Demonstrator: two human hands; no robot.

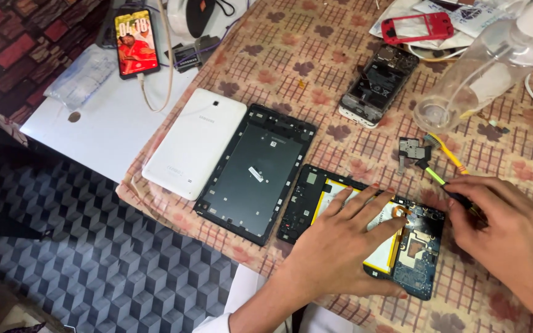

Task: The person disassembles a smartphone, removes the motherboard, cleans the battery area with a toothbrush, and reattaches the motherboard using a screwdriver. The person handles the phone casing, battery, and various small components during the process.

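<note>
We count two hands at the lower right of the frame. Our left hand [347, 243] lies flat, fingers spread with no grip closed, pressing on the opened tablet [365, 228], whose yellow-edged battery and blue circuit board show. Our right hand [513, 237] has its grip pinched together on a thin green-handled tool [442, 182] just above the tablet's right end. To the left, at the middle of the frame, lie two flat rectangular tablet shells side by side: one glossy white back cover [195, 142] and one matte black frame [257, 172]. In the upper part we see one lit phone [136, 43], one dismantled phone [379, 85], one red plastic phone frame [417, 28] and one clear plastic bottle [488, 65] lying tilted. A checked, leaf-printed cloth covers the surface [291, 55].
</note>
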